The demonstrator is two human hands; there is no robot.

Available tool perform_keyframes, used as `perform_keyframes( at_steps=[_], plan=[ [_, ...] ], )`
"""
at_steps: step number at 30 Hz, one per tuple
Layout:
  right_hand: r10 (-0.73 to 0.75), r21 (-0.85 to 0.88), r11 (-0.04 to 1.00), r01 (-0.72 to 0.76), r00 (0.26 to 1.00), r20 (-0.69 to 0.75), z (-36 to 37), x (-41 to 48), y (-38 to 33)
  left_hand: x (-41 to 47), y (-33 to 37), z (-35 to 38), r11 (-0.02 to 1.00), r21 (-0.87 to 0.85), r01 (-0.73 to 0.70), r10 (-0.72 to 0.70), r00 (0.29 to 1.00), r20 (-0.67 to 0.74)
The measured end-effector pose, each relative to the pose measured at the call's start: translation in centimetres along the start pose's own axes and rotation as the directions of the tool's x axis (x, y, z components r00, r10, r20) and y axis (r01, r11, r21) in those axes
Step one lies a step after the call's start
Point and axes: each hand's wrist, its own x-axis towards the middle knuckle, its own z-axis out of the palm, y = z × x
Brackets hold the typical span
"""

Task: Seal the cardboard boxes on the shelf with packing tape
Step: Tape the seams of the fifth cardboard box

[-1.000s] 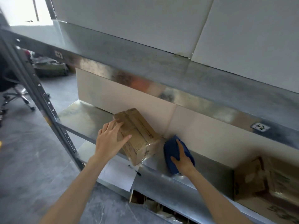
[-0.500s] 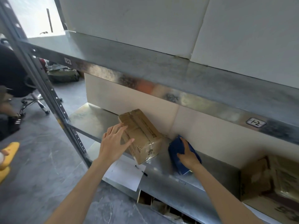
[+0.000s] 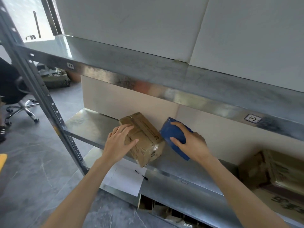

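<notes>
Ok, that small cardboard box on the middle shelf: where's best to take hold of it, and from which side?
Probably over its top and near long face, from the front left, where the left hand rests. The cardboard box sits skewed on the shelf, the wall behind it, and the right hand holds a blue object beside its right end.

On the shelf (image 3: 92, 122), the box (image 3: 146, 135) sits under my left grip (image 3: 118, 142), just left of my right grip (image 3: 190, 143), which holds the pack (image 3: 172, 134); a second box (image 3: 271, 175) stands well right.
</notes>
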Motion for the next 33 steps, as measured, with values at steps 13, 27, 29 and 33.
perform_keyframes(
  at_steps=[13, 27, 29, 33],
  plan=[
    [-0.424, -0.013, 0.900, 0.435, 0.883, 0.203, 0.2, -1.3, -3.2, 0.5, 1.3, -2.4, 0.855, -0.518, 0.022, 0.120, 0.963, 0.240],
    [-0.467, 0.017, 0.879, 0.477, 0.851, 0.241, 0.3, -4.7, -4.0, -2.2, 2.0, -1.0, 0.771, -0.626, 0.120, 0.049, 0.968, 0.246],
    [-0.444, -0.001, 0.888, 0.460, 0.858, 0.257, 0.1, -5.1, -3.9, -2.6, 2.1, -0.5, 0.774, -0.617, 0.139, 0.010, 0.973, 0.232],
    [-0.424, 0.018, 0.899, 0.438, 0.860, 0.284, -0.3, -5.5, -3.8, -3.6, 2.9, 0.6, 0.770, -0.617, 0.159, -0.053, 0.981, 0.186]
  ],
)
